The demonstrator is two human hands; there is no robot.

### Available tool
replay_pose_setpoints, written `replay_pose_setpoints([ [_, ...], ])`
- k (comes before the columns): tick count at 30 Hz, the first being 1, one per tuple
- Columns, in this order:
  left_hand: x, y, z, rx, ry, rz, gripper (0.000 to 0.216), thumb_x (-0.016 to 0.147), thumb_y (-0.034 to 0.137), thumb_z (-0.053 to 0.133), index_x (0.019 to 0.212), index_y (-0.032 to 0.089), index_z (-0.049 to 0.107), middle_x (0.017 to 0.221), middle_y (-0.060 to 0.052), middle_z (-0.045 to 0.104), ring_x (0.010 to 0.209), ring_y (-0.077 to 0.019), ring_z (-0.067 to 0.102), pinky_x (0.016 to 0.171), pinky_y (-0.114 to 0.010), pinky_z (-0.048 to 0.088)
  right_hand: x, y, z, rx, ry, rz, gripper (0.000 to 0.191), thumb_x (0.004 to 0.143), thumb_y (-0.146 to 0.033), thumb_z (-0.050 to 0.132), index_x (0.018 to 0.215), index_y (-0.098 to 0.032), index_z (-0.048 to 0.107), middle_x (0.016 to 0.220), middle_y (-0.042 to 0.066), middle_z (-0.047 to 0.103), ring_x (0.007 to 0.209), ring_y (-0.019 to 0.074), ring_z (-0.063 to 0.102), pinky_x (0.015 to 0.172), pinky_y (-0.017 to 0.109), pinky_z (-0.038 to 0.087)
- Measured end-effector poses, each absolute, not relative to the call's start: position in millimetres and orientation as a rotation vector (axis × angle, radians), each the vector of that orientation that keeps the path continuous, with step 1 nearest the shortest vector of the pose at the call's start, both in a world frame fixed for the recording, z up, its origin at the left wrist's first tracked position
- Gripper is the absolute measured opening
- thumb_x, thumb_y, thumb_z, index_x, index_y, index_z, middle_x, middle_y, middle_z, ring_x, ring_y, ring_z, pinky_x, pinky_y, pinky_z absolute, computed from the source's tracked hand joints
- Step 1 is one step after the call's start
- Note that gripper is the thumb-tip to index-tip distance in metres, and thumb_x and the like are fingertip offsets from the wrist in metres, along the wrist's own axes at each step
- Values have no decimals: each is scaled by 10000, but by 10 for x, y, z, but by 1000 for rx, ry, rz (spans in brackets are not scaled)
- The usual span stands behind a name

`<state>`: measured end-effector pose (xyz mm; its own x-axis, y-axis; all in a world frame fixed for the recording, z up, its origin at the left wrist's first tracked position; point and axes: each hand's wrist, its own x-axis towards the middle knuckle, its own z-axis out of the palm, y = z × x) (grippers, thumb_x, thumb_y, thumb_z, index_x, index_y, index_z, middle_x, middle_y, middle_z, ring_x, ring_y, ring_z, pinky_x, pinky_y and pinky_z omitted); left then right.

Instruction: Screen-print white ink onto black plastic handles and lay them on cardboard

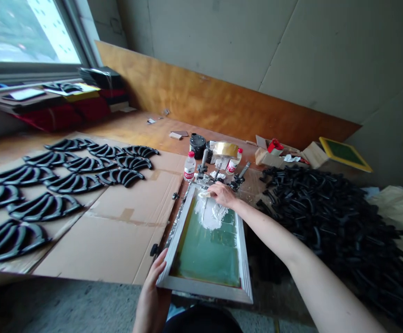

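A silkscreen frame (pixel 206 292) with green mesh (pixel 204 261) lies tilted in front of me. My left hand (pixel 155 284) is closed round its near left corner, thumb along the side bar. At the far end, my right hand (pixel 223 194) has its fingers pressed together on a small pale scraper (pixel 205 194), mostly hidden by the fingers. Thick white ink (pixel 208 216) is smeared on the mesh under and in front of that hand. Metal clamps (pixel 203 171) stand at the frame's far edge.
Black curved, ribbed parts (pixel 72 180) lie in rows on cardboard (pixel 118 245) at left. A heap of black pieces (pixel 319 217) is at right. Beyond the frame stand a red-capped bottle (pixel 189 167), a black tub (pixel 197 144) and a tape roll (pixel 225 149).
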<state>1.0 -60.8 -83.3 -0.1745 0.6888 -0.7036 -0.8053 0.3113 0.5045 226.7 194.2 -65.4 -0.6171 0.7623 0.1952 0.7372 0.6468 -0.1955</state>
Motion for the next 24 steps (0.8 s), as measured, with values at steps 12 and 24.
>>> replay_pose_setpoints([
  [12, 17, -630, -794, -63, 1191, 1324, 511, 636, 343, 769, 1136, 263, 698, 1154, -4, 701, 1056, -206, 614, 713, -213, 491, 2588, 1897, -773, -1337, -2629, 179, 165, 847, -67, 528, 878, -196, 628, 913, 39, 665, 851, 180, 619, 730, 239, 409],
  [24, 17, -637, -815, 21, 1218, 1312, 598, 615, 391, 786, 1187, 262, 671, 1140, -8, 701, 966, -205, 627, 677, -221, 467, 2718, 1677, -523, -1349, -2577, 154, 91, 860, -157, 581, 825, -210, 646, 843, 16, 675, 774, 167, 614, 671, 236, 384],
])
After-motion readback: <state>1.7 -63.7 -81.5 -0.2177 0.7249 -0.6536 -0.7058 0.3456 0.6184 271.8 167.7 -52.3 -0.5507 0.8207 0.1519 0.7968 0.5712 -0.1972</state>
